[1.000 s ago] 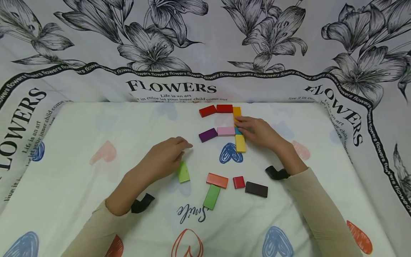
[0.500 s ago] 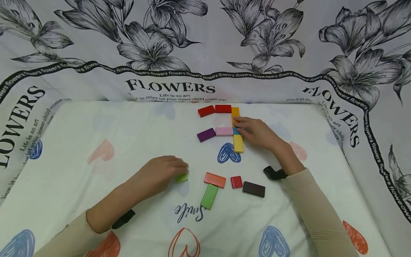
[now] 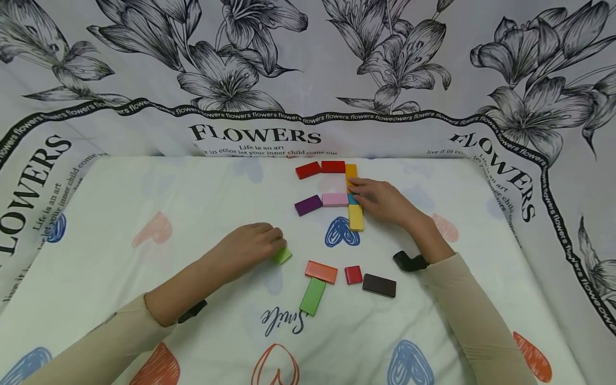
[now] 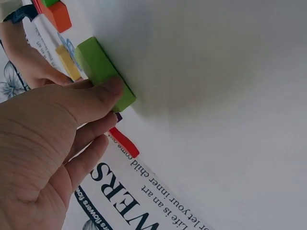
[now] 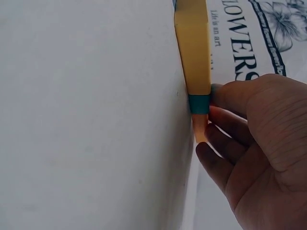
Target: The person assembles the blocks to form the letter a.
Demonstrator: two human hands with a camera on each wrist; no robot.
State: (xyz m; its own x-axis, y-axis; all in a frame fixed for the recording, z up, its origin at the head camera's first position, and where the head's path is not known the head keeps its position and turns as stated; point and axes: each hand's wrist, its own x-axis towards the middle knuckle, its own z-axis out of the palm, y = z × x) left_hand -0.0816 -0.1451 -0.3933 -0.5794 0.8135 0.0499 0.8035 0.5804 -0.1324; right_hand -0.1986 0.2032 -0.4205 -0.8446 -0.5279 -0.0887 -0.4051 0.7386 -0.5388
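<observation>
Viewed from my remote station: the lime-green block lies pinched between thumb and fingers of my left grip, left of and slightly beyond the orange block. Compared with half a second ago, block and grip sit farther right and farther off. My right grip, fingers extended, touches the amber block and blue block, as before.

Free lane between left hand and purple block, right hand barring the right side of the blue block.
</observation>
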